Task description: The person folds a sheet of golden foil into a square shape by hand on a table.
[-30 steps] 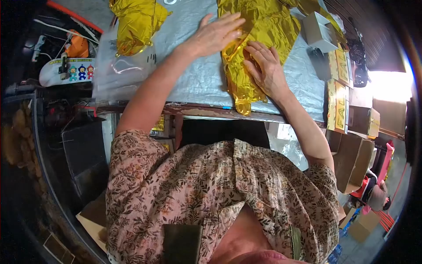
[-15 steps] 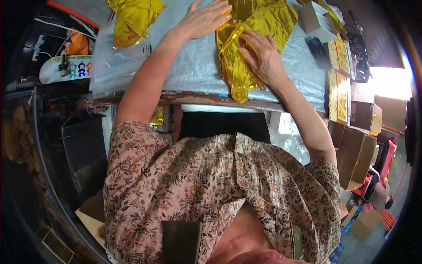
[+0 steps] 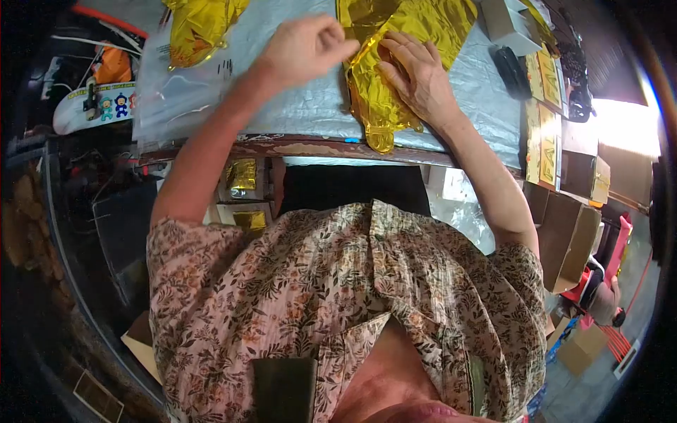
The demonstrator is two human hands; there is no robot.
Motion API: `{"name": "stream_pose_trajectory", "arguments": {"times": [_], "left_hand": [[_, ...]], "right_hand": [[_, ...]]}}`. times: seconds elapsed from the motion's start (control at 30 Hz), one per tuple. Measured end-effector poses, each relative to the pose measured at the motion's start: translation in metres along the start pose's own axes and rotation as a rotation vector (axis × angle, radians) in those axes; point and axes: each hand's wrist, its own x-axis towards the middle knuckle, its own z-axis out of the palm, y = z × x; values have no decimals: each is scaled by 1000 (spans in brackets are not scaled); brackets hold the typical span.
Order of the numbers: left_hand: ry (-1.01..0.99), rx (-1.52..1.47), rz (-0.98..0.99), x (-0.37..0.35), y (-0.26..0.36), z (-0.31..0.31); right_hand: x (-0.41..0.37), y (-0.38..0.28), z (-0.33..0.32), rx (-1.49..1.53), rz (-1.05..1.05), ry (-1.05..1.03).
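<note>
Containers: two pale compartments (image 3: 226,214) under the table (image 3: 296,111), left of my lap, a gold packet (image 3: 244,176) in the upper, a second gold packet (image 3: 249,221) in the lower. One grey-white box (image 3: 506,29), table's far right; contents not legible. Yellow lettered boxes (image 3: 548,149), two visible, at the table's right edge; contents hidden. One cardboard carton (image 3: 572,247), right of the table, flap out; contents indistinct.

Gold foil piece (image 3: 377,95): one, crinkled, flat on the silvery table cover before me. Long axis runs away from me, leaning right; narrow rounded tab (image 3: 381,139) points towards me, over the near edge. Second gold foil piece (image 3: 201,32): far left, apart.

My right hand (image 3: 419,79): loosely arched, fingers slightly spread, resting on the foil; whether it pinches any, cannot tell. My left hand (image 3: 305,49): half curled, thumb out at the foil's left edge; hold uncertain.
</note>
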Motion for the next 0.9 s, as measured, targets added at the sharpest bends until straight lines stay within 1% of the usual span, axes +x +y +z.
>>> {"name": "stream_pose_trajectory", "arguments": {"times": [0.07, 0.1, 0.17, 0.2, 0.33, 0.4, 0.43, 0.5, 0.53, 0.6, 0.63, 0.67, 0.73, 0.77, 0.83, 0.87, 0.9], "left_hand": [[121, 14, 90, -25, 14, 16], [119, 16, 88, -31, 19, 27], [274, 82, 24, -35, 32, 48], [315, 87, 15, -37, 40, 51], [358, 132, -19, -41, 44, 68], [475, 175, -17, -45, 47, 72], [473, 178, -16, -48, 49, 73], [404, -52, 7, -54, 57, 67], [405, -51, 8, -54, 59, 59], [176, -233, -178, -58, 66, 27], [273, -197, -68, -49, 41, 28], [269, -197, -68, -34, 22, 23], [434, 75, 467, -7, -5, 14], [436, 76, 465, -1, -10, 16], [267, 416, 417, 5, -19, 28], [267, 414, 416, 6, -23, 31], [215, 456, 418, 6, -28, 34]], "right_hand": [[0, 2, 0, -2, 0, 5], [0, 2, 1, -4, -5, 8], [0, 4, 3, 11, -4, 3], [-1, 4, 4, 23, 0, -4], [-3, 3, 5, 0, -1, 17], [-2, 4, 5, 8, 7, 11], [-3, 5, 6, 10, 8, 14], [-3, 6, 6, -6, 0, 11], [-2, 6, 6, -6, 0, 14], [-3, 4, 7, -29, 2, 17], [-3, 5, 6, -29, 6, 18], [-3, 5, 6, -33, -1, 16], [-3, 3, 6, -33, -13, 14], [-3, 2, 5, -27, -4, 17], [-2, 3, 5, -23, 2, 18], [-2, 4, 5, -17, -2, 21], [-2, 4, 6, -11, -4, 24]]}}
